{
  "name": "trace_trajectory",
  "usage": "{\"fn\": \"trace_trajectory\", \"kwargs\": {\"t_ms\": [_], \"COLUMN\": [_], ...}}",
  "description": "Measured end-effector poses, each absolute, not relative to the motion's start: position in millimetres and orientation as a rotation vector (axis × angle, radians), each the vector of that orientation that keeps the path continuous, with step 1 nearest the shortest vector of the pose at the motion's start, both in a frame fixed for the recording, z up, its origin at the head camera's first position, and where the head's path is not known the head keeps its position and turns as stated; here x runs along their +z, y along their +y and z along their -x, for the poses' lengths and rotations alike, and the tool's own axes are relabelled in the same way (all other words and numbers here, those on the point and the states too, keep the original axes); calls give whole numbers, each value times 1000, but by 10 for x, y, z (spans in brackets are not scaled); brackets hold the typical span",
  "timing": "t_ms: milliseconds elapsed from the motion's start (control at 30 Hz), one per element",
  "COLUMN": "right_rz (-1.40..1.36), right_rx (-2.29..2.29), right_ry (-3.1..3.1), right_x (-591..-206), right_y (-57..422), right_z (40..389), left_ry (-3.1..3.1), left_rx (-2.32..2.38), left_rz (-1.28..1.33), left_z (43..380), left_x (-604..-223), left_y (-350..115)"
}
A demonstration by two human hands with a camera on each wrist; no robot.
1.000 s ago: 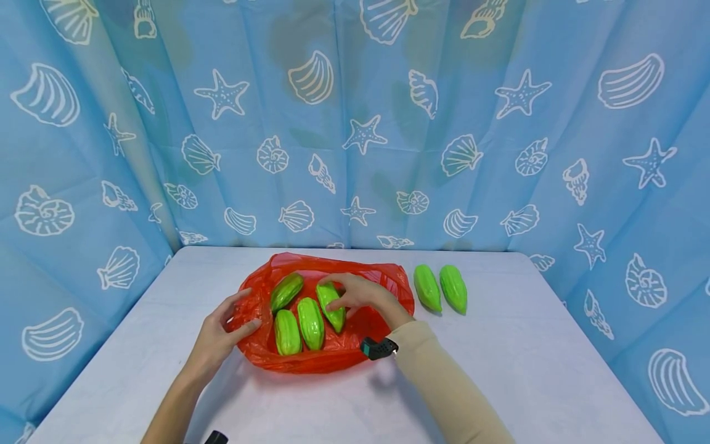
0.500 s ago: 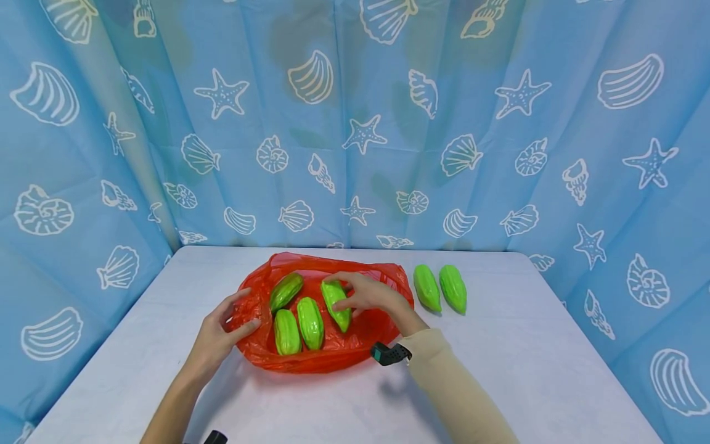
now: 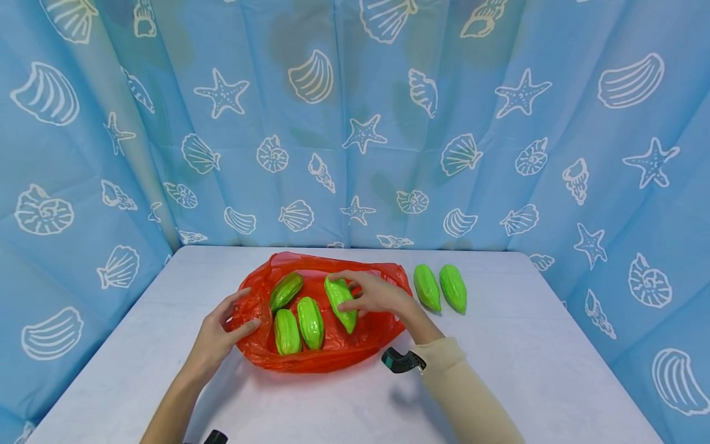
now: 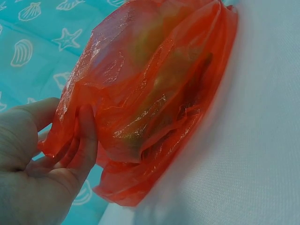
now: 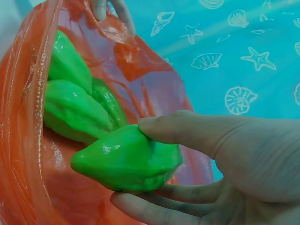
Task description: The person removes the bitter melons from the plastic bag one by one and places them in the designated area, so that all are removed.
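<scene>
A green gourd is held over the red bag by the right hand, clasped between fingers and thumb. The bag's side is pinched by the left hand. Three gourds are contained inside; two others are set beside it on the bench.

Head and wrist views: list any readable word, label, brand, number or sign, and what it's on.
No readable text in any view.
Red bag: no print visible.
Green fruit in the right hand: no label visible.
Blue curtain: white shell and starfish drawings, no letters.
Black device by the right wrist: too small to tell any marking.
</scene>
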State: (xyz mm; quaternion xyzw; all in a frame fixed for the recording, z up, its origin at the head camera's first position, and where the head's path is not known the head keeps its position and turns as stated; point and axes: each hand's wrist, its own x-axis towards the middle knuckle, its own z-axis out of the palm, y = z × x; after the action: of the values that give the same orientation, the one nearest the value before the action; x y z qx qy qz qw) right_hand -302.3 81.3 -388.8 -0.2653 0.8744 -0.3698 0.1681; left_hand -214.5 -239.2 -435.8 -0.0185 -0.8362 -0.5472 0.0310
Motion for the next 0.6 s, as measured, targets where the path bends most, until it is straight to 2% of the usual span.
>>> {"fn": "trace_trajectory", "kwargs": {"t_ms": [600], "right_rz": [788], "right_rx": [-1102], "right_ry": [2520], "right_x": [-3755], "right_y": [1074], "right_z": [2859], "left_ry": [-2576], "left_rx": [-1683], "left_rz": [50], "left_z": [2154], "left_x": [-4369], "left_y": [-2384]}}
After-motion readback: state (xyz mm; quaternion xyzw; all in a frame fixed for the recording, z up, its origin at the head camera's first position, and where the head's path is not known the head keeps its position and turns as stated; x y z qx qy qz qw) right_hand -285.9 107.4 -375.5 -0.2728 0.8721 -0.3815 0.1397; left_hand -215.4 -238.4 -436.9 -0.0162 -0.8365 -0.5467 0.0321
